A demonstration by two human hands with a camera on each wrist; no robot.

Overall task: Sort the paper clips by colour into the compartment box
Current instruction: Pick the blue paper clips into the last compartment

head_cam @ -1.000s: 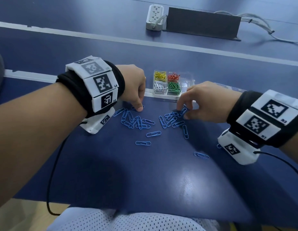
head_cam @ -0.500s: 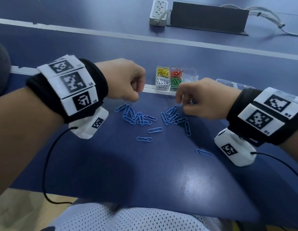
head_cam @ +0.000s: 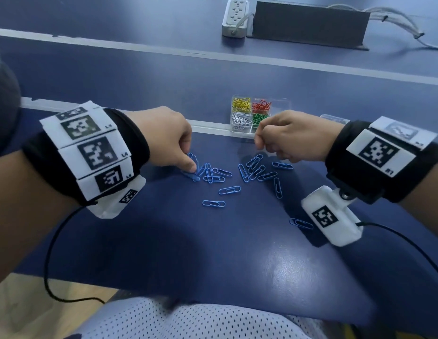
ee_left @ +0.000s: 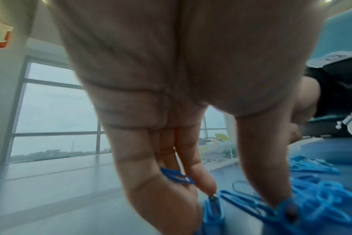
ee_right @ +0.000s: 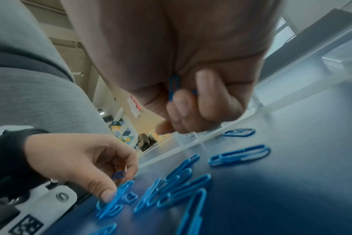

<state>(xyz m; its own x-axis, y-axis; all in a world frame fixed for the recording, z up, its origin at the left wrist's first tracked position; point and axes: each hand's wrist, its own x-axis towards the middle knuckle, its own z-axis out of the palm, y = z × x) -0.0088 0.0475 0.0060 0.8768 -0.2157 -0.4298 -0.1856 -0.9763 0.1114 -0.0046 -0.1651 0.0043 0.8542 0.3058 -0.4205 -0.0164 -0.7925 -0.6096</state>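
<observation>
Several blue paper clips [head_cam: 256, 167] lie loose on the blue table in two clusters. My left hand [head_cam: 191, 167] is down on the left cluster [head_cam: 213, 173]; its thumb [ee_left: 271, 182] and a fingertip press clips on the table while its curled fingers keep a blue clip [ee_left: 177, 176] against the palm. My right hand [head_cam: 260, 143] hovers as a fist over the right cluster, its fingers curled round a blue clip [ee_right: 174, 87]. Behind it stands the clear compartment box [head_cam: 284, 101] with yellow [head_cam: 241, 104], red [head_cam: 261, 106], white [head_cam: 240, 119] and green [head_cam: 258, 118] clips.
A clear lid [head_cam: 333, 117] lies right of the box, partly behind my right wrist. At the far side sit a power strip [head_cam: 235, 18], a black box [head_cam: 308, 25] and cables [head_cam: 396, 18]. One stray blue clip [head_cam: 301, 223] lies by the right wrist camera.
My left hand lifted off the table, then came back down on the left cluster. My right hand rose from the right cluster with its fingers curled in.
</observation>
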